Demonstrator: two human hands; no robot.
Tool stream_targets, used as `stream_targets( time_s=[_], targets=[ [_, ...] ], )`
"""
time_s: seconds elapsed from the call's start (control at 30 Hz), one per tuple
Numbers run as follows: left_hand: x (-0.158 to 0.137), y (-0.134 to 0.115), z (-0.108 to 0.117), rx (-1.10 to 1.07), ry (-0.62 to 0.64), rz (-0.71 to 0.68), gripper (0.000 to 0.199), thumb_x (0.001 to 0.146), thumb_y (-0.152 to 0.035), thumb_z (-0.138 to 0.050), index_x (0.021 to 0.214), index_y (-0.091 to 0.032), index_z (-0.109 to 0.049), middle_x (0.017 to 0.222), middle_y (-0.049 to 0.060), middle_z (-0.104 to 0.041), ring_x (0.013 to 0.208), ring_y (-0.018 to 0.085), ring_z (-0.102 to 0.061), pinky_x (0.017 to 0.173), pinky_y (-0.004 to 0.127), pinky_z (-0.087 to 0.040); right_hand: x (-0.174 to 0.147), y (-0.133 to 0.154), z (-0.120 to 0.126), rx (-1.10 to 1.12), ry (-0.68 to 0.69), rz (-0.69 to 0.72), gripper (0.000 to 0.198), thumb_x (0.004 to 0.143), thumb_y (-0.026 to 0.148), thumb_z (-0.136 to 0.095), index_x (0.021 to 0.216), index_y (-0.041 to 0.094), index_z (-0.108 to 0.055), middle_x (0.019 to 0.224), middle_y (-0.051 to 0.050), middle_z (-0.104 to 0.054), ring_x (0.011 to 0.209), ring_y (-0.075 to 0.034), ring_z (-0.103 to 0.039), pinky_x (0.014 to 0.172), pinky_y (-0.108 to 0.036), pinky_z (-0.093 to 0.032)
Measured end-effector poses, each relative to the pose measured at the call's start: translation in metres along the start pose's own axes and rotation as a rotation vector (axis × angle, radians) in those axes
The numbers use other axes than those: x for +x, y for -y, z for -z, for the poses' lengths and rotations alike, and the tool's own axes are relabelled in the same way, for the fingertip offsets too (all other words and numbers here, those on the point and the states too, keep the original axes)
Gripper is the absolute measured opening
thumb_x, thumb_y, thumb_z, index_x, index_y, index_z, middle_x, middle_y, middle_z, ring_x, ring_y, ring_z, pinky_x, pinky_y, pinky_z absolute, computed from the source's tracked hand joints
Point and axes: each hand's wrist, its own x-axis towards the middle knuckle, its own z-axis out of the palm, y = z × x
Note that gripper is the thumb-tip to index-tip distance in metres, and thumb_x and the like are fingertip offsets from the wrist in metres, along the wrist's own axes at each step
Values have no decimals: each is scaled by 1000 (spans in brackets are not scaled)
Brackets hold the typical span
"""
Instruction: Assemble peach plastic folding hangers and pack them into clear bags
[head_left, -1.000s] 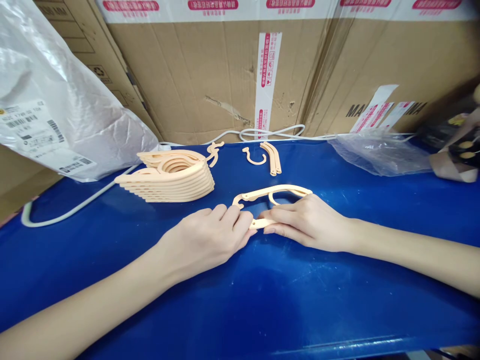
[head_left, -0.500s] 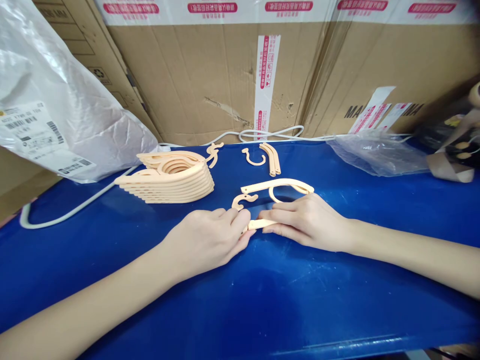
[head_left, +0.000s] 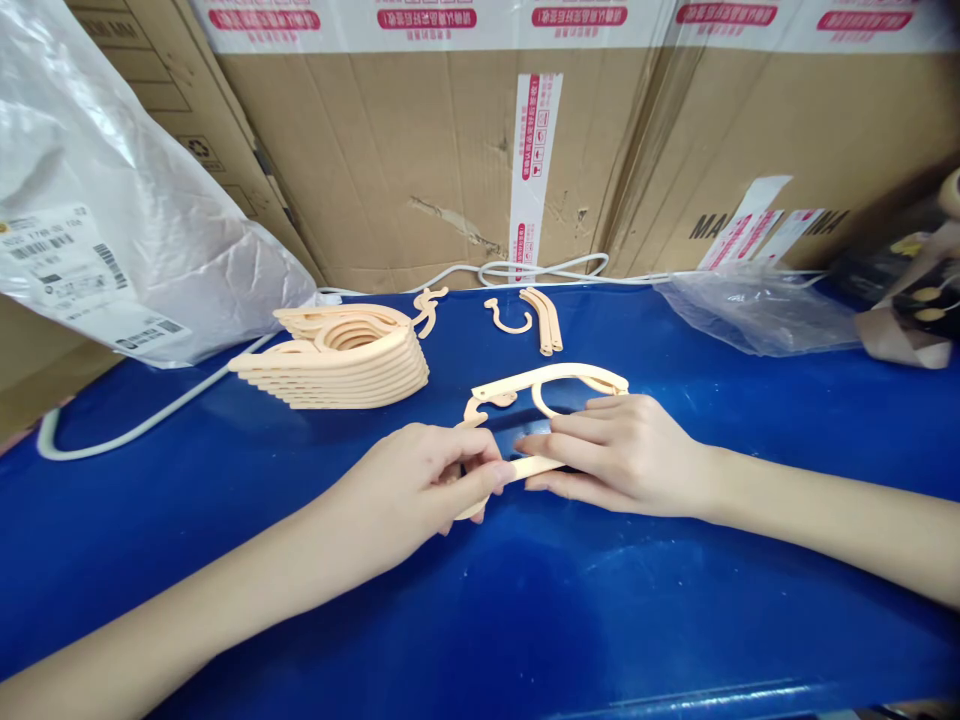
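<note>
Between my hands is a peach plastic folding hanger, its far arm bowed away from me and a round hook partly showing beside it. My left hand is closed, thumb and fingers pinching the left end of the near arm together with a small curved end piece. From the right, my right hand grips the same near arm, covering the hanger's right end. Another small notched piece shows at the left end of the far arm. The exact joint under my left fingers is hidden.
On the blue table, a stack of folded hangers sits at left. Behind lie small notched pieces, a loose hook and loose arms. Cardboard boxes, a white cable, a plastic bag and a silver parcel surround them.
My left hand has turned, its thumb now on top of the near arm's end. Both hands have come slightly nearer me, and the far arm's left end now meets the small notched piece.
</note>
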Motion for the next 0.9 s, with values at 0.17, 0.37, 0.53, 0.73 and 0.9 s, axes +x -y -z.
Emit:
stream_targets(
  time_s=[0.17, 0.37, 0.53, 0.73, 0.9],
  targets=[
    [1, 0, 4, -259, 68, 69, 33, 92, -44, -48, 73, -18, -53, 59, -5, -64, 41, 6, -48, 43, 17, -37, -1, 0, 2, 35, -95, -88, 29, 97, 36, -49, 90, 15, -69, 70, -2, -68, 62, -14, -55, 60, -29, -44],
    [-1, -2, 7, -25, 1, 1, 33, 95, -42, -40, 75, -19, -54, 49, -7, -55, 46, 8, -47, 46, 18, -33, 1, -4, 6, 81, -206, -285, 21, 94, 26, -53, 87, 16, -70, 96, -9, -66, 90, -22, -52, 81, -39, -43],
    [-4, -1, 5, 279, -127, -88, 30, 96, -39, -40, 76, -21, -53, 49, -9, -47, 42, 7, -43, 43, 19, -27, 2, -9, 4, 139, -185, -472, 22, 95, 25, -51, 85, 17, -69, 119, -11, -60, 105, -24, -50, 89, -42, -39],
    [-5, 15, -3, 684, -281, -433, 14, 91, -29, -49, 80, -20, -50, 51, -9, -45, 41, 10, -44, 43, 24, -23, 3, -10, 1, 218, -110, -489, 23, 98, 26, -48, 85, 18, -66, 99, -6, -65, 90, -19, -52, 79, -38, -37],
    [-4, 15, -3, 927, -340, -664, 17, 89, -14, -41, 75, -19, -49, 60, -4, -52, 53, 14, -52, 50, 28, -34, 2, -10, 1, 221, -74, -493, 25, 99, 28, -46, 89, 19, -66, 98, -5, -64, 88, -18, -52, 78, -36, -35]
  ],
)
